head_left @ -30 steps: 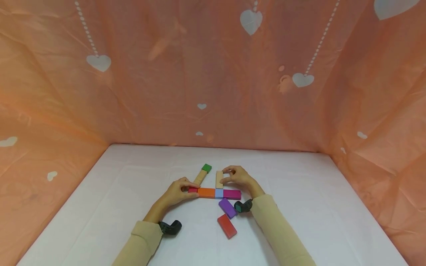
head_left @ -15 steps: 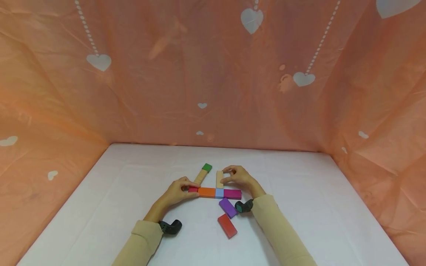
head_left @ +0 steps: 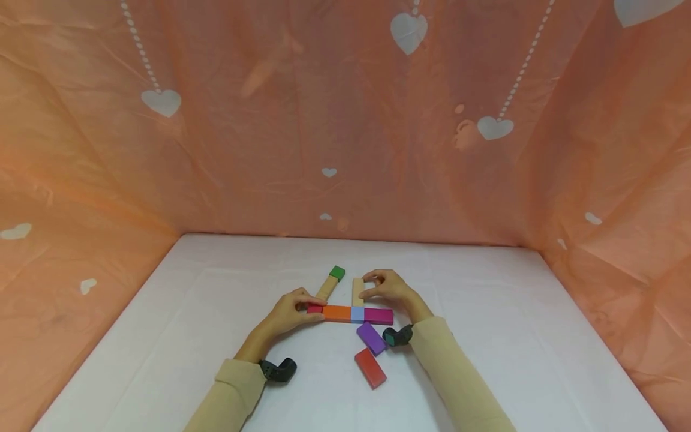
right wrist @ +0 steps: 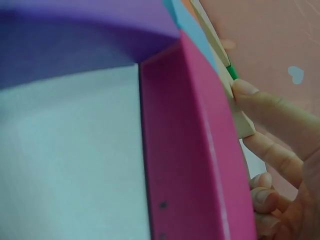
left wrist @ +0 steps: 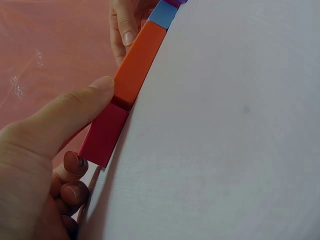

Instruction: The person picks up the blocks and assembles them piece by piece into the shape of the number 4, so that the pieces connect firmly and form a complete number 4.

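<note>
Left hand clamped on crimson block, thumb and fingers, at left end of row on white counter. Row continues right, end to end: orange block, light blue block, magenta block. Right hand pinches straight wooden block, far side of light blue block. Hands apart. Slanted wooden block to left, green block touching its far end. Purple block angled at row's near side; red block nearer, also angled.

The sleeves are plain beige, and at each cuff sits one black device of curved shape
</note>
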